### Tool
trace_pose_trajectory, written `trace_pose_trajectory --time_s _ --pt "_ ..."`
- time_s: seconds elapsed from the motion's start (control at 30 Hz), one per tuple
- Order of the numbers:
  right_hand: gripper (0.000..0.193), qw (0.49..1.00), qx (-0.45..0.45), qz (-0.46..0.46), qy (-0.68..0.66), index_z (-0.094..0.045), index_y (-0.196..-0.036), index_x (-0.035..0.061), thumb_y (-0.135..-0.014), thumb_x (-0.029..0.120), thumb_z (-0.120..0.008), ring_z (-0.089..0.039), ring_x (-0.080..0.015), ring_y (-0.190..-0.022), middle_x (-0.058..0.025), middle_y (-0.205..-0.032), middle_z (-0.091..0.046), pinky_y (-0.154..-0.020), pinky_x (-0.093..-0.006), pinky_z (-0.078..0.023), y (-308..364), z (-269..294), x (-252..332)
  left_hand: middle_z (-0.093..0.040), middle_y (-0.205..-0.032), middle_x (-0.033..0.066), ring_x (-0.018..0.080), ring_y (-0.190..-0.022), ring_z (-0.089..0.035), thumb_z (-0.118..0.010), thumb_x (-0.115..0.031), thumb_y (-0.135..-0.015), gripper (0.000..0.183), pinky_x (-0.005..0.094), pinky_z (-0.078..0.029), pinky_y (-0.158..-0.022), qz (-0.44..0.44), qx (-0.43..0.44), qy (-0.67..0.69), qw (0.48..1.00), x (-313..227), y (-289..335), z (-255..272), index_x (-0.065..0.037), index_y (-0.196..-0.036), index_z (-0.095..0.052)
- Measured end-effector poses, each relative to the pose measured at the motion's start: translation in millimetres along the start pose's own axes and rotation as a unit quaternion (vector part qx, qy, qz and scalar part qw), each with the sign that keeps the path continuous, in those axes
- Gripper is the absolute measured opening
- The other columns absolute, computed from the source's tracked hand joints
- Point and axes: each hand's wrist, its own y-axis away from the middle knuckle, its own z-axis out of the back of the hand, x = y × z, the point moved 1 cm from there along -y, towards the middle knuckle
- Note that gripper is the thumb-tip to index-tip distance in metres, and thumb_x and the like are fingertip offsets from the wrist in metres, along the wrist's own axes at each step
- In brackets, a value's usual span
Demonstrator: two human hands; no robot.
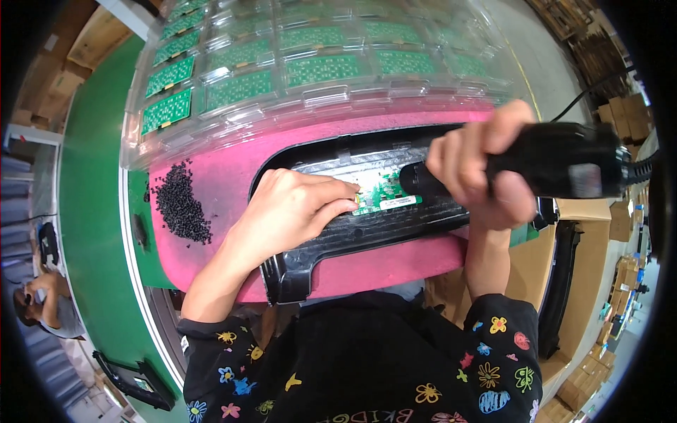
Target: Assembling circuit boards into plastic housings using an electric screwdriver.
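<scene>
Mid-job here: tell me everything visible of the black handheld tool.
The black handheld tool is a thick, roughly cylindrical body that looks like glossy plastic, with a pale rectangular patch near its rear and a ribbed cable sleeve beyond that. The right hand grips it toward the front. It runs across the picture, its nose pointing left over the green circuit board in the black housing. Whether its tip touches the board is hidden.
</scene>
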Motion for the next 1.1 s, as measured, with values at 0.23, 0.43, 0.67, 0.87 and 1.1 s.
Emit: trace_pose_trajectory --time_s 0.23,0.43,0.67,0.87,1.1 --pt "0.026 0.993 0.026 0.018 -0.114 -0.043 -0.106 0.0152 -0.092 0.028 -0.060 -0.052 -0.0073 -0.058 0.0053 -0.066 -0.052 -0.067 -0.0286 -0.040 1 -12 1 -0.072 -0.084 0.0109 0.0273 -0.073 -0.070 -0.079 -0.012 -0.074 0.018 0.0339 -0.055 -0.065 -0.098 -0.060 0.019 0.993 3 -1 1 -0.002 -0.085 -0.070" --pt "0.028 0.996 0.032 0.019 -0.082 -0.043 -0.108 0.0163 -0.092 0.029 -0.062 -0.053 -0.0071 -0.059 0.0058 -0.067 -0.053 -0.066 -0.0282 -0.040 1 -14 1 -0.071 -0.083 0.0121 0.0293 -0.072 -0.069 -0.077 -0.011 -0.076 0.016 0.0335 -0.054 -0.064 -0.085 -0.056 0.040 0.994 2 -1 0 -0.001 -0.085 -0.069" --pt "0.029 0.996 0.026 0.034 -0.075 -0.044 -0.108 0.0165 -0.091 0.029 -0.063 -0.054 -0.0071 -0.059 0.0057 -0.068 -0.054 -0.066 -0.0280 -0.040 2 -15 2 -0.067 -0.078 0.0130 0.0304 -0.069 -0.066 -0.076 -0.007 -0.078 0.013 0.0353 -0.052 -0.061 -0.028 -0.018 0.103 0.994 -1 -2 3 0.000 -0.085 -0.067" --pt "0.035 0.999 -0.031 0.026 -0.012 -0.041 -0.109 0.0134 -0.089 0.024 -0.066 -0.046 -0.0113 -0.058 0.0003 -0.068 -0.047 -0.065 -0.0318 -0.039 4 -22 -5 -0.068 -0.081 0.0092 0.0317 -0.071 -0.066 -0.071 -0.012 -0.083 0.009 0.0384 -0.053 -0.062 0.017 -0.060 0.015 0.998 5 0 0 -0.004 -0.086 -0.069" --pt "0.037 0.998 0.029 0.046 0.011 -0.038 -0.109 0.0080 -0.083 0.004 -0.063 -0.048 -0.0131 -0.055 -0.0050 -0.069 -0.050 -0.058 -0.0326 -0.044 -1 -9 -33 -0.064 -0.076 0.0124 0.0351 -0.069 -0.064 -0.065 -0.014 -0.089 0.015 0.0423 -0.049 -0.058 0.084 -0.120 -0.016 0.989 0 -2 8 -0.002 -0.082 -0.065"
